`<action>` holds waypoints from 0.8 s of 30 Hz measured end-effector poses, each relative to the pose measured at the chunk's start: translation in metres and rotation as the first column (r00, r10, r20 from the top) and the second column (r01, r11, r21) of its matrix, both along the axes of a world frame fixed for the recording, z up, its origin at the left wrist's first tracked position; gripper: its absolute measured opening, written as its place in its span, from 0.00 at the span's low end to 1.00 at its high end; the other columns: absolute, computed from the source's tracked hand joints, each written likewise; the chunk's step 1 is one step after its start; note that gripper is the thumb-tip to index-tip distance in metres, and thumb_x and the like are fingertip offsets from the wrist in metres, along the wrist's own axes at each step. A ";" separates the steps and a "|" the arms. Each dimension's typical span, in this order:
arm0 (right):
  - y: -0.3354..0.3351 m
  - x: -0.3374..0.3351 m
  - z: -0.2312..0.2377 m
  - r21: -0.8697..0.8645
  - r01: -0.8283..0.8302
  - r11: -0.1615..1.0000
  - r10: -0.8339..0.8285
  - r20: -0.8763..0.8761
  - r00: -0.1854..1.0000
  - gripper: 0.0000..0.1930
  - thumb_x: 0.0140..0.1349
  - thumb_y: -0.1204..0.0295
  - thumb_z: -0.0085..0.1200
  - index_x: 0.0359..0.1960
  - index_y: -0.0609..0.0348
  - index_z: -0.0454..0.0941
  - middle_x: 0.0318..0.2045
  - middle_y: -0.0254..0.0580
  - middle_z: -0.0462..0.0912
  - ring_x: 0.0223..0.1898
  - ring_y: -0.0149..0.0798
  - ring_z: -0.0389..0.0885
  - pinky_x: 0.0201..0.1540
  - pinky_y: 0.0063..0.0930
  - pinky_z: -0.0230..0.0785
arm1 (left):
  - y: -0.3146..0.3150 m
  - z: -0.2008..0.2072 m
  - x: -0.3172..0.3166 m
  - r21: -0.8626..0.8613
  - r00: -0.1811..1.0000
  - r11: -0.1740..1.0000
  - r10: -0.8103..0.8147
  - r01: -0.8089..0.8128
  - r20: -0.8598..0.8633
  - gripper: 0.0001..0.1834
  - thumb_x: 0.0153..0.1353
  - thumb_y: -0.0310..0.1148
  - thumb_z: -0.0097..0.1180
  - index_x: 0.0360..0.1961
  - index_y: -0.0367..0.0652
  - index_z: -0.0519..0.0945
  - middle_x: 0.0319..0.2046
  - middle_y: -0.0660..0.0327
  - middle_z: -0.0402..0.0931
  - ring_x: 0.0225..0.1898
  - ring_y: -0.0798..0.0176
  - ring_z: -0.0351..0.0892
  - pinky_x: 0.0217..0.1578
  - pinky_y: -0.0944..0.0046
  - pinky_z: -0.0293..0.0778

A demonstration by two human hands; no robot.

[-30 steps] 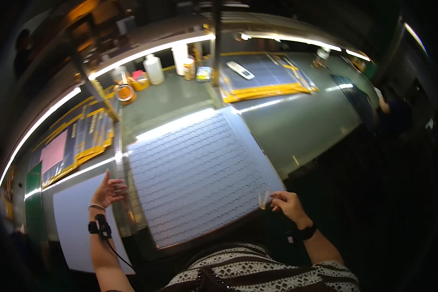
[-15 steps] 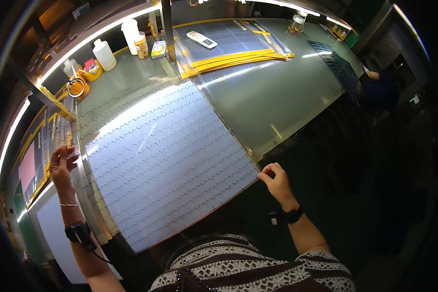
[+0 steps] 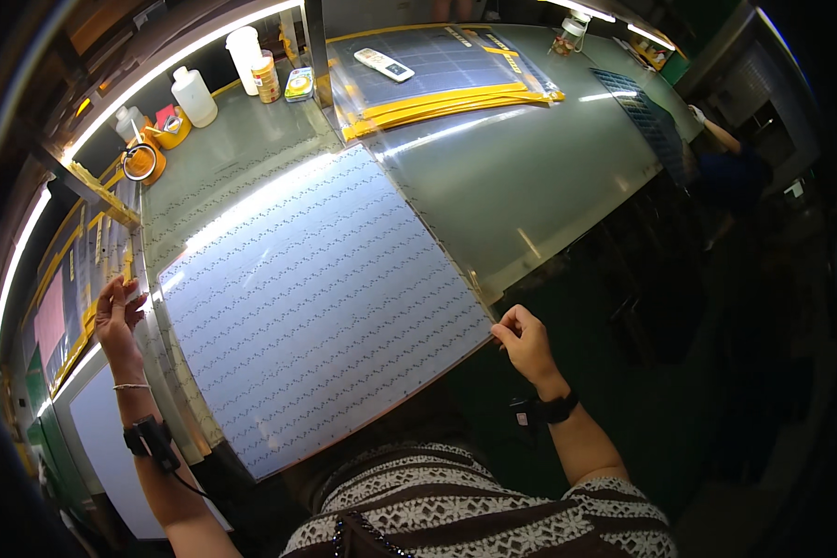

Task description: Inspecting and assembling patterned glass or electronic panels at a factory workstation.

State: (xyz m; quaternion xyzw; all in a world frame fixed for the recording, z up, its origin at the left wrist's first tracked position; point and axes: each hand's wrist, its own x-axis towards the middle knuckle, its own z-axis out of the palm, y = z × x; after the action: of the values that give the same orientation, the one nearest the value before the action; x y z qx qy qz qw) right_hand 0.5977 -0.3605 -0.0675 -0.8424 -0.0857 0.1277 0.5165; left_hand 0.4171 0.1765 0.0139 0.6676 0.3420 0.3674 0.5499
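Observation:
A large pale sheet [image 3: 321, 307] covered with rows of small dark wavy marks lies on the worktable in front of me. At its near right corner, my right hand [image 3: 527, 342] is closed, thumb and fingers pinching the corner. My left hand [image 3: 119, 316] is raised beyond the sheet's left edge with its fingers curled together. Whatever sits between those fingertips is too small or too clear to make out. Similar rows of marks also show past the sheet's far and left edges, on what looks like clear film.
Along the back left stand white bottles [image 3: 194, 98], a jar [image 3: 266, 79] and tape rolls [image 3: 143, 164]. A remote-like device [image 3: 384, 64] lies on yellow-edged screens [image 3: 456, 104]. At far right a co-worker's arm [image 3: 721, 137] reaches near a dark panel [image 3: 637, 116]. A post [image 3: 317, 56] rises behind the sheet.
The co-worker's arm at the far right now reaches out more visibly over the table side. My right hand has shifted very slightly; my left hand stays nearly where it was.

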 end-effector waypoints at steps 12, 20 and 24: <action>-0.003 0.003 0.011 -0.019 -0.077 0.997 0.077 0.011 0.997 0.07 0.53 0.79 0.54 0.24 0.62 0.67 0.18 0.34 0.72 0.21 0.24 0.70 0.26 0.19 0.64 | 0.006 -0.021 0.006 -0.109 0.999 0.994 -0.029 0.027 -0.016 0.10 0.63 0.38 0.50 0.40 0.47 0.77 0.35 0.64 0.80 0.28 0.72 0.77 0.26 0.78 0.66; 0.010 0.008 -0.004 0.000 -0.093 0.996 0.092 0.078 0.993 0.06 0.50 0.78 0.55 0.23 0.61 0.68 0.16 0.32 0.66 0.20 0.25 0.62 0.24 0.21 0.58 | 0.028 -0.033 0.005 -0.321 0.991 0.946 -0.079 0.042 -0.105 0.10 0.54 0.34 0.57 0.37 0.47 0.73 0.30 0.63 0.78 0.28 0.68 0.77 0.23 0.74 0.68; -0.012 0.007 -0.006 0.012 -0.089 0.996 0.088 0.069 0.994 0.08 0.50 0.81 0.52 0.22 0.60 0.64 0.16 0.30 0.64 0.20 0.23 0.62 0.23 0.19 0.57 | 0.050 -0.104 0.029 -0.094 0.946 0.996 -0.036 0.006 -0.322 0.05 0.53 0.31 0.54 0.26 0.42 0.75 0.20 0.59 0.77 0.20 0.68 0.75 0.20 0.70 0.69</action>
State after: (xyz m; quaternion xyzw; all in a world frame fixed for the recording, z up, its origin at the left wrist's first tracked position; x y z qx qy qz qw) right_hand 0.6050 -0.3726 -0.0735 -0.8377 -0.1416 0.1208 0.5135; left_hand 0.4459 0.2262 -0.0899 0.6965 0.4367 0.2311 0.5204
